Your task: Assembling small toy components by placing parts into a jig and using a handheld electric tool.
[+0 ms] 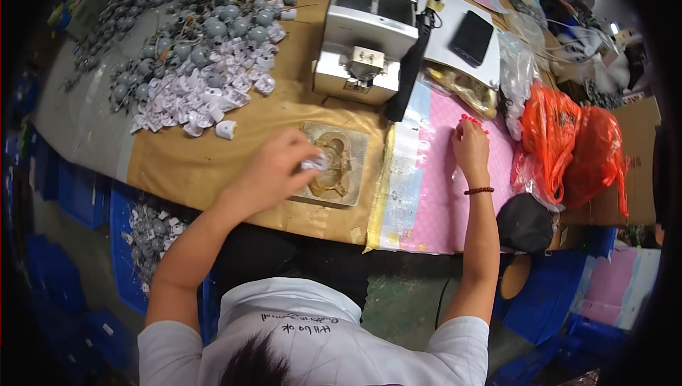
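My left hand [273,166] pinches a small white plastic piece [314,162] between thumb and fingertips. The piece is just over the left part of a square grey block [359,144], which has a rounded, brownish hollow in its top. Off to the right, my right hand [470,150] reaches to a little cluster of small red pieces [474,122] on a pink sheet [435,173]. Its fingers are drawn together at the red pieces; whether one is between them is hidden. A dark beaded bracelet [479,191] circles the right wrist.
White plastic caps [188,98] and grey balls [217,27] are heaped at the far left. A white machine [359,66] stands behind the block. At right are a black phone [472,38], orange bags [550,134] and a black pouch [524,223]. A blue bin [128,272] sits below left.
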Demonstrator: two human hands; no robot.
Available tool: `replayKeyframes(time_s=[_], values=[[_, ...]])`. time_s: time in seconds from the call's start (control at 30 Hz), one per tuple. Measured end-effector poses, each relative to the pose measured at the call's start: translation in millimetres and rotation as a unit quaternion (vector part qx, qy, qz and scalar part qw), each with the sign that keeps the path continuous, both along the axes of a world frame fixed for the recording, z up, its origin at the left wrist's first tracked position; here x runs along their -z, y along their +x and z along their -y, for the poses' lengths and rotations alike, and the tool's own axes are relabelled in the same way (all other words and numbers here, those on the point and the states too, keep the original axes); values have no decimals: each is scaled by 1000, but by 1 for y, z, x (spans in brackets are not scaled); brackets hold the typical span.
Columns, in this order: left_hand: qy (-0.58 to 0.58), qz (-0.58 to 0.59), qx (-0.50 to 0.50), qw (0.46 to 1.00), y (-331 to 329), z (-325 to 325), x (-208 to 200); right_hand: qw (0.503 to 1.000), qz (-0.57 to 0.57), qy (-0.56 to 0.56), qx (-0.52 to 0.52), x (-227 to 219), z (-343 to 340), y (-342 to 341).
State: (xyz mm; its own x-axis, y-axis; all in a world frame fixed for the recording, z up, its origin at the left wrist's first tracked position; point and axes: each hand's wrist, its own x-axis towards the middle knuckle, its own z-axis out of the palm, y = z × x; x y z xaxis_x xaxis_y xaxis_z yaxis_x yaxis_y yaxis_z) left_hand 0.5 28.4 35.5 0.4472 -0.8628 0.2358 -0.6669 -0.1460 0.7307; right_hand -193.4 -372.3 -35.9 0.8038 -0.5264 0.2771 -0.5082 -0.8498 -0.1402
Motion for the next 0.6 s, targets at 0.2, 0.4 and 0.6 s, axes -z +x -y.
replayKeyframes(time_s=[0.2,0.4,0.6], values=[[8,73,-22,997,-10,28,30,932,174,262,-178,-47,-104,33],[-6,37,-46,998,-11,25,36,872,206,245,-369,-41,-193,69],[-33,68,-63,995,23,8,31,879,189,103,-425,-26,-206,80]])
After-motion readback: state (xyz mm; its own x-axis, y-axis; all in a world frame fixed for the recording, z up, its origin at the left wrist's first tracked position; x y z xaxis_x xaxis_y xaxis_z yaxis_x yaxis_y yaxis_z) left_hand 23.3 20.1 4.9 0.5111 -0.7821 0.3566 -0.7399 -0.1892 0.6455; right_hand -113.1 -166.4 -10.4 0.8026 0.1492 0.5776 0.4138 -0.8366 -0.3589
